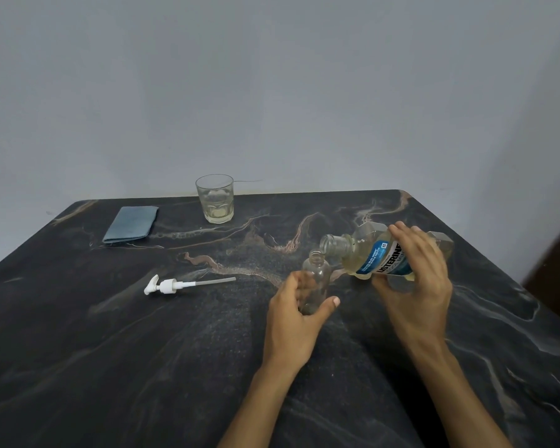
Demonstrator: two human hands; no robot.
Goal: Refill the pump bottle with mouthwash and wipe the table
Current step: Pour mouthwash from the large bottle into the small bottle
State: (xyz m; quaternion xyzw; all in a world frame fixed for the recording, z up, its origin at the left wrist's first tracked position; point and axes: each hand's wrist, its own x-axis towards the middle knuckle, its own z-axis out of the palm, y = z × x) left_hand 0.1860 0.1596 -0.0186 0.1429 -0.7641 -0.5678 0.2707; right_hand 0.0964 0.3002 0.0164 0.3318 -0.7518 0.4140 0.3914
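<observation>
Clearly the left hand (296, 305) grips the small pump bottle (316, 279) upright so it does not tip, while the right hand (416, 270) holds the mouthwash bottle (366, 253) tilted, its open mouth just above the small neck, probably for pouring. Removed pump (172, 285), folded cloth (131, 224) and glass (214, 198) wait aside on the dark marbled table (110, 350), against a plain grey wall.

Black marbled table (110, 350); blue cloth (130, 224); white pump (165, 285); yellowish mouthwash bottle (366, 257), blue label.
</observation>
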